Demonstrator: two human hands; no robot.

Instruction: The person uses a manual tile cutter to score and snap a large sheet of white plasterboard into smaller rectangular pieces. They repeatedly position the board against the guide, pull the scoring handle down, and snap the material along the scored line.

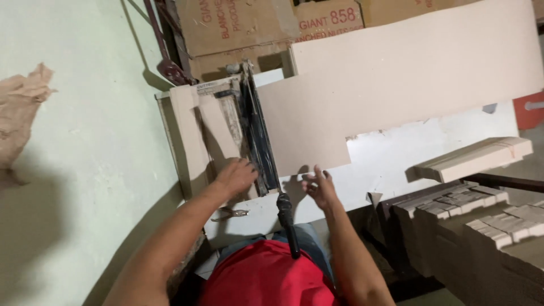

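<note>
Cardboard sheet (396,85) long axis runs rightward from cutter (258,136); right hand (320,187) spread at edge.

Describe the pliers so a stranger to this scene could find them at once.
Start at the white cutting table with the long tan cardboard sheet lying across it. Go to its near edge, just below the left hand pressing by the black cutter blade. The small metal pliers lie there alone, the only loose hand tool, left of the black lever handle.

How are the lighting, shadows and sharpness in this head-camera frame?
Head view: even, dim indoor light, no glare; soft shadows beside the left hand and beneath the large beige cardboard sheet; right hand slightly motion-blurred; stacked cut cardboard strips reasonably sharp.
</note>
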